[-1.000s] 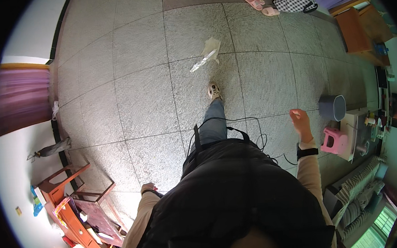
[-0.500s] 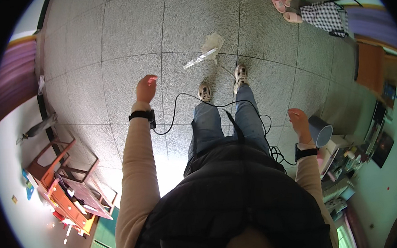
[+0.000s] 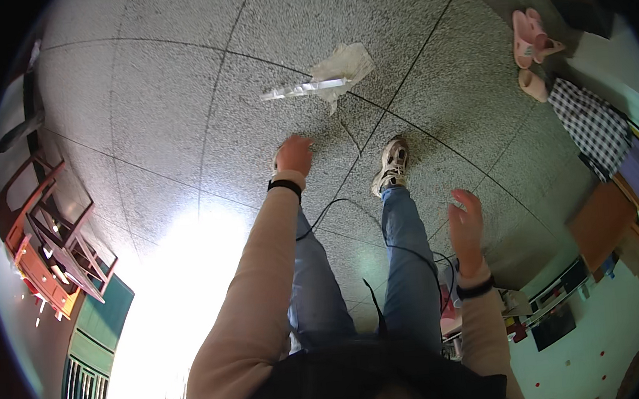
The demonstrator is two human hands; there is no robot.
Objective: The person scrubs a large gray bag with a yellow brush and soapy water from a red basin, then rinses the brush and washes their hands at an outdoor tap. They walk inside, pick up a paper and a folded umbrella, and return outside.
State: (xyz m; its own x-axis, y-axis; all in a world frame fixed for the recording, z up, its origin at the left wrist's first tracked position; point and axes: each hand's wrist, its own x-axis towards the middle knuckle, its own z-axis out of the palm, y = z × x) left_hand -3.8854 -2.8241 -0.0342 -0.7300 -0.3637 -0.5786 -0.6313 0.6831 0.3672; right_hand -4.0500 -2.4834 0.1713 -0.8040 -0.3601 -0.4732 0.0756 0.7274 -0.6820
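Observation:
My left hand (image 3: 296,155) hangs above my left shoe, its fingers loosely apart with nothing seen in them. My right hand (image 3: 467,222) is held out beside my right leg, fingers half curled and apart, also holding nothing. Beyond my feet, a crumpled translucent plastic bag (image 3: 353,60) lies on the speckled tile floor (image 3: 169,99). A long, shiny whitish strip (image 3: 300,90) lies across its near side. Neither hand touches them. A thin string-like piece (image 3: 350,135) trails from the bag toward my right shoe (image 3: 392,165).
A black cable (image 3: 335,202) loops across my legs between my wrists. Wooden chairs (image 3: 58,212) stand at the left. At the far right are pink slippers (image 3: 523,39) and a black-and-white checked bag (image 3: 590,122), with a brown wooden panel (image 3: 603,222) nearer.
My view has turned and come closer to the floor. My left hand has moved right, over my left shoe. My right hand is nearer my leg. The bag and strip appear larger.

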